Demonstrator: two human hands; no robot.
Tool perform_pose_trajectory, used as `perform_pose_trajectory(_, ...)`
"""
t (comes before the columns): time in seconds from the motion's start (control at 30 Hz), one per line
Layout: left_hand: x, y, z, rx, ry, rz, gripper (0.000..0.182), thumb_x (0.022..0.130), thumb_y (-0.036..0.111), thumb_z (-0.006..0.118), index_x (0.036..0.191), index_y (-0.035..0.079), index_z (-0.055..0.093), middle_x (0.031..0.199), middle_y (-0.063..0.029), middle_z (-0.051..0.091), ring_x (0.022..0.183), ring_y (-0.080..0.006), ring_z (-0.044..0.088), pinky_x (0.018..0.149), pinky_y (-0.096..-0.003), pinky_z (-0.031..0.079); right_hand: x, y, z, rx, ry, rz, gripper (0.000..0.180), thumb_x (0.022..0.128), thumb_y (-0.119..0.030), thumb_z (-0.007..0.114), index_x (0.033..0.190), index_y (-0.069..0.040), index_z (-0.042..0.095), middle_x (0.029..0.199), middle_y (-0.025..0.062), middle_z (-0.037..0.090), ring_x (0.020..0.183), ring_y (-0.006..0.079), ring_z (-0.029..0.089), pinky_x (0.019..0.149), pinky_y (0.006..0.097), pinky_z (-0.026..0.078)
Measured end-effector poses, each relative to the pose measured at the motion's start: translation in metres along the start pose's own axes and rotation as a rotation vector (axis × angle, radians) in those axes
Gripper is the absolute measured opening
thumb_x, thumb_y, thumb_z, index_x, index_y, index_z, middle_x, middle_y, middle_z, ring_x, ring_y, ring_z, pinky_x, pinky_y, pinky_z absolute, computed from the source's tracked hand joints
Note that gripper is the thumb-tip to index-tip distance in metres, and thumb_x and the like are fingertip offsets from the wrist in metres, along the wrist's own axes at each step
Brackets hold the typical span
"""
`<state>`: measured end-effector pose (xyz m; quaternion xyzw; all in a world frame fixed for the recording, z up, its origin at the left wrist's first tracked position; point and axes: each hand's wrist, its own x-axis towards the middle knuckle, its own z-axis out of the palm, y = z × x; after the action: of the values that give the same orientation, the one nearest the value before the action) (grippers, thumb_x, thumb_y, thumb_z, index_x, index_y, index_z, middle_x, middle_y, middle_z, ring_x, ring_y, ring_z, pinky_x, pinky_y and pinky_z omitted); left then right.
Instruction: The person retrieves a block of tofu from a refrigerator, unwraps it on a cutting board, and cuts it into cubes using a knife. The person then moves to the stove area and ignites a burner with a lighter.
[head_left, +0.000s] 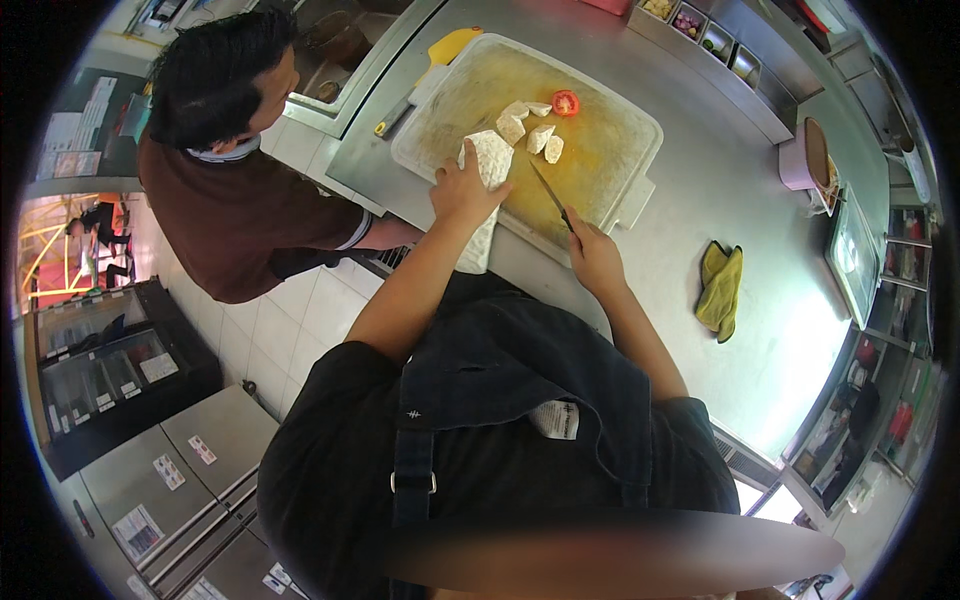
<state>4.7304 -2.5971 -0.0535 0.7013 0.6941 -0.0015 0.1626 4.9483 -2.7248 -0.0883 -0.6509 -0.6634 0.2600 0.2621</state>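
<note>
My left hand rests with spread fingers on a long, pale, speckled block of food, probably tempeh, which reaches past the near edge of the cutting board. In my right hand is a small knife with a dark handle, its blade over the board and its tip near the cut pieces. Several chunks of the same pale food lie on the board's middle, beside a halved tomato with its cut face up.
A yellow spatula lies left of the board. Another person stands close at the left. On the steel counter lies a yellow-green cloth; a pink container and a row of steel ingredient bins stand farther right.
</note>
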Motion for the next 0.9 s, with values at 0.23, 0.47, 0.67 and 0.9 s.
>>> perform_pose_trajectory(0.23,-0.003,-0.002,0.002,0.015,0.029,0.02,0.112,0.071,0.059,0.077,0.156,0.009,0.025,0.129,-0.0257,0.05,0.118,-0.0429,0.055,0.092,-0.0484,0.052,0.029,-0.014,0.009,-0.042,0.048,-0.054,0.048,0.093,-0.013,0.056,0.141,-0.017,0.053,0.09,0.0182,0.065,0.081,0.0385,0.066,0.072,0.0494,0.053)
perform_pose_trajectory(0.47,0.014,-0.021,-0.004,0.053,-0.033,0.217,0.109,0.064,0.047,0.083,0.156,0.024,0.029,0.138,-0.0185,0.047,0.126,-0.0405,0.05,0.095,-0.0571,0.046,0.054,-0.01,0.004,-0.115,0.034,-0.05,0.047,0.095,-0.018,0.056,0.142,-0.023,0.053,0.091,0.017,0.066,0.081,0.0361,0.066,0.071,0.0489,0.053)
perform_pose_trajectory(0.67,0.027,-0.035,-0.009,0.044,-0.022,0.318,0.107,0.06,0.041,0.084,0.154,0.031,0.034,0.134,-0.0155,0.05,0.125,-0.0386,0.049,0.098,-0.0567,0.042,0.063,-0.015,0.01,-0.139,0.025,-0.094,0.046,0.096,-0.018,0.058,0.142,-0.019,0.054,0.085,0.015,0.064,0.076,0.0349,0.064,0.069,0.047,0.051)
perform_pose_trajectory(0.9,0.025,-0.037,-0.008,0.051,0.012,0.356,0.105,0.061,0.039,0.084,0.154,0.034,0.036,0.133,-0.0127,0.05,0.124,-0.0367,0.05,0.099,-0.0553,0.041,0.069,-0.026,0.011,-0.206,0.021,-0.077,0.045,0.097,-0.021,0.056,0.142,-0.021,0.054,0.08,0.0135,0.061,0.072,0.0338,0.064,0.065,0.0465,0.051)
